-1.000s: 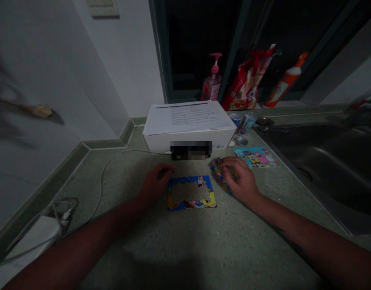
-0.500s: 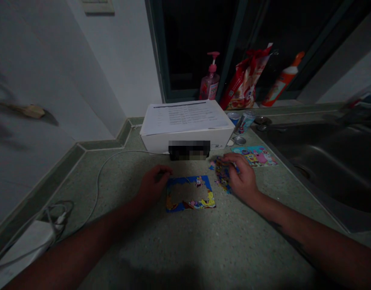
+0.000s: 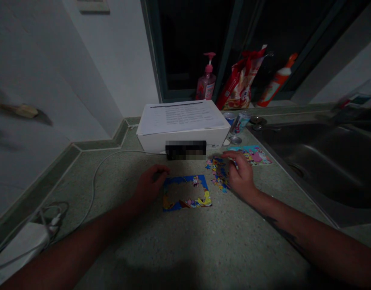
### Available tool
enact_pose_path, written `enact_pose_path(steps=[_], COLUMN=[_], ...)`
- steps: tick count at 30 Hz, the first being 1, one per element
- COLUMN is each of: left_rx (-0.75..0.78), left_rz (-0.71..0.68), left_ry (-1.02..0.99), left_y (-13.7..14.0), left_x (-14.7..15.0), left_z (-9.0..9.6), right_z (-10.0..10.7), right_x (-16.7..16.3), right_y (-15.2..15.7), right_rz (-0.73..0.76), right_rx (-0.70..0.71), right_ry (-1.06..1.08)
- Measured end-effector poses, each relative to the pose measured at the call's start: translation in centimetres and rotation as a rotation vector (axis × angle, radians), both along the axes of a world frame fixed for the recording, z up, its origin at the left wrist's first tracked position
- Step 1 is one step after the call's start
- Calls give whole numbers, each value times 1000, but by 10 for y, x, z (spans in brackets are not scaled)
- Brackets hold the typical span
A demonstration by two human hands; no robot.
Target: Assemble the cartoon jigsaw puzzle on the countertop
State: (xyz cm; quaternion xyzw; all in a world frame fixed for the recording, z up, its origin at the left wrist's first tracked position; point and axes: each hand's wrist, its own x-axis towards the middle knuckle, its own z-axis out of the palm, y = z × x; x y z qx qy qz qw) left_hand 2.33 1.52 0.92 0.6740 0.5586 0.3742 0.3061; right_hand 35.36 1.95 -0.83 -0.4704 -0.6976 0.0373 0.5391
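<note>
A jigsaw puzzle border (image 3: pixel 208 198) lies on the counter, blue along its top, with cartoon figures along its lower edge and a bare middle. My left hand (image 3: pixel 151 181) rests by its upper left corner, fingers curled towards the thumb; whether something small is between them is hidden. To the right of the border is a pile of loose jigsaw pieces (image 3: pixel 218 175). Over the pile's right side is my right hand (image 3: pixel 242 173), index finger stretched out and apart from the thumb, with nothing visible held. A colourful cartoon picture card (image 3: pixel 259 156) lies behind this hand, partly covered.
A white box (image 3: pixel 149 141) with a printed sheet (image 3: pixel 185 114) on top stands behind the puzzle. Near its right end are a can (image 3: pixel 240 123) and a round lid (image 3: pixel 235 140). The sink (image 3: pixel 321 173) is at right. A cable (image 3: pixel 94 183) curves across the left.
My right hand has lifted slightly off the pieces and its index finger has straightened, showing more of the pile. The left hand stays by the border. The view has shifted slightly.
</note>
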Motion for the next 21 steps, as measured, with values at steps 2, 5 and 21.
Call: enact_pose_path(steps=[2, 5, 21], left_rx=[5, 5, 3], left_rz=[-9, -15, -19], left_ry=[-1, 3, -21], left_y=[0, 1, 0], left_x=[0, 0, -1], left_z=[-1, -1, -2], right_z=[-2, -4, -6], right_x=[0, 0, -2], right_y=[1, 4, 13], right_rz=[5, 7, -41], right_rx=[7, 9, -97], right_ry=[-10, -23, -61])
